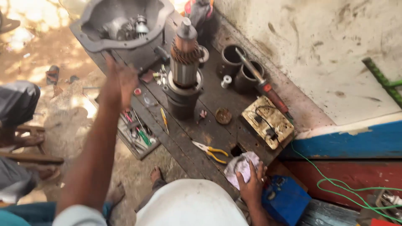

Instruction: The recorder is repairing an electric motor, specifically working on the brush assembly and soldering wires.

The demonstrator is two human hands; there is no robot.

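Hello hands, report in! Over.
Left hand open, raised over bench. Right hand pressing rag. Motor rotor upright nearby; pliers beside rag.

A motor armature stands upright in a dark cylinder on the wooden bench. Far behind it lies a grey metal housing. To the right, a soldering iron leans on two dark cups. Near, yellow-handled pliers lie flat. A green wire runs at right.
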